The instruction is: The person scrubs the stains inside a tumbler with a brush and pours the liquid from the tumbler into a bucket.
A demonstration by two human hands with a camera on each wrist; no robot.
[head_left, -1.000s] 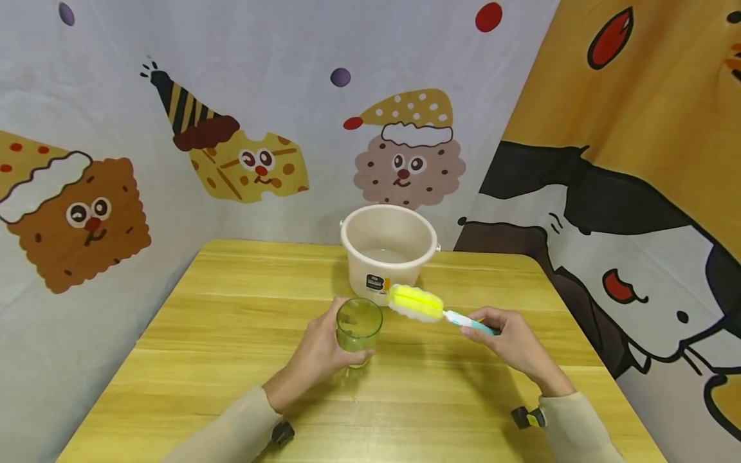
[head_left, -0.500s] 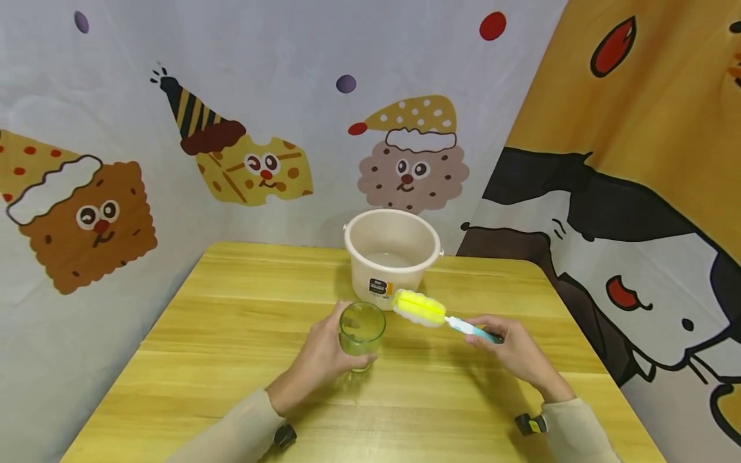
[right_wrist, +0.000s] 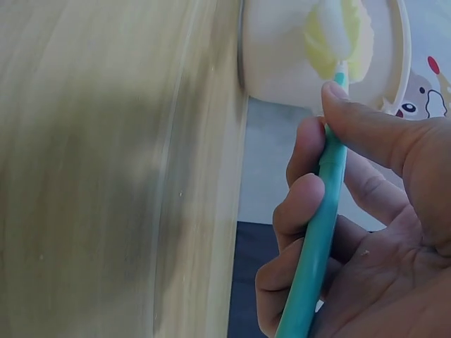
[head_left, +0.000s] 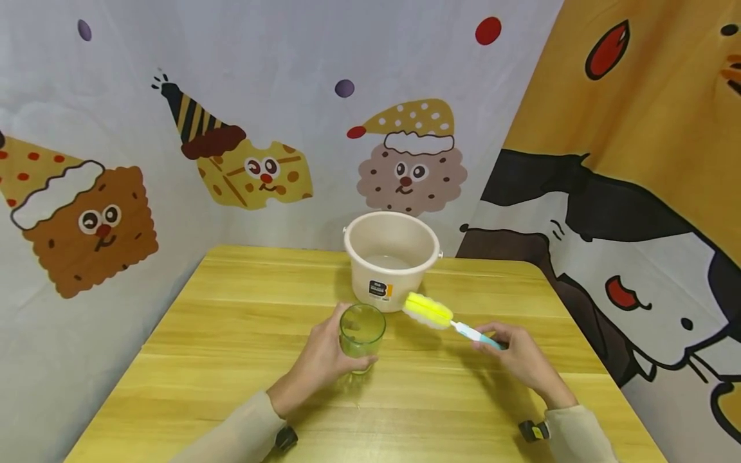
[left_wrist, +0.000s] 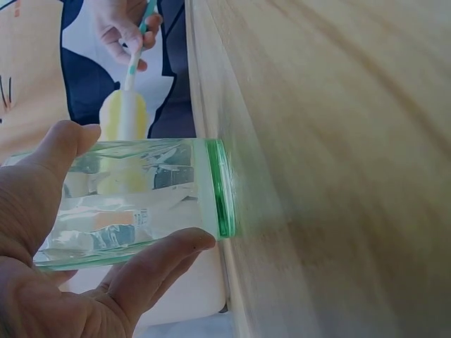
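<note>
My left hand [head_left: 324, 350] grips a clear green-tinted drinking glass [head_left: 363, 331] upright at the middle of the table, thumb in front and fingers round the far side. In the left wrist view the thick base of the glass [left_wrist: 220, 186] meets the tabletop. To the right, my right hand [head_left: 518, 354] holds a sponge bottle brush [head_left: 428, 310] by its teal and white handle, above the table. Its yellow and white sponge head points left, in front of the bucket. The right wrist view shows thumb and fingers curled round the teal handle [right_wrist: 320, 225].
A cream plastic bucket [head_left: 393, 270] with a black and orange label stands at the back of the wooden table [head_left: 231, 321], behind the glass and brush. A cartoon-printed curtain [head_left: 278, 77] hangs behind the table and along its sides.
The brush has shifted a little to the right, away from the glass, with my right hand. The left hand stays on the glass. The head view has tilted slightly.
</note>
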